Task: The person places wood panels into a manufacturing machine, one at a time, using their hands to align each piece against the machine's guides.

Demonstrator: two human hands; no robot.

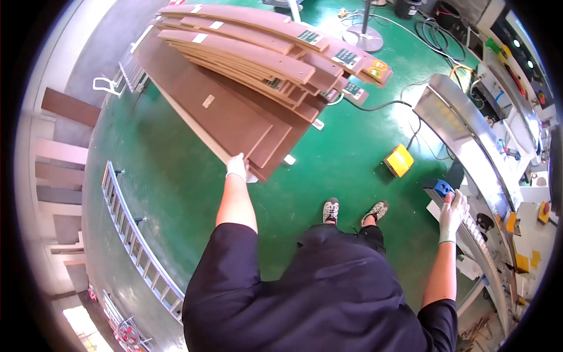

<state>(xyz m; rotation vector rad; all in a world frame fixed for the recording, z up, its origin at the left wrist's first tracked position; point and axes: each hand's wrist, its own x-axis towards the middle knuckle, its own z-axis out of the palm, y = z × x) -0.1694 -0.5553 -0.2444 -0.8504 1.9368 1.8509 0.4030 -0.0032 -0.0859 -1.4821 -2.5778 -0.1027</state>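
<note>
Left hand (237,166), white-gloved: fingers on near corner of brown panel (229,126), flat, smooth, matte, pale label, top of the lower stack. Can't tell if they're clamped. Right hand (453,217), also gloved, at edge of metal bench (463,146) by blue block (442,187); finger spread unclear. Narrower brown boards (246,53) piled over panel's far side. Yellow box (399,161) and black cable (375,109) on glossy green floor (311,164), between stack and bench. Ladder-like metal frame (136,229) off left.
</note>
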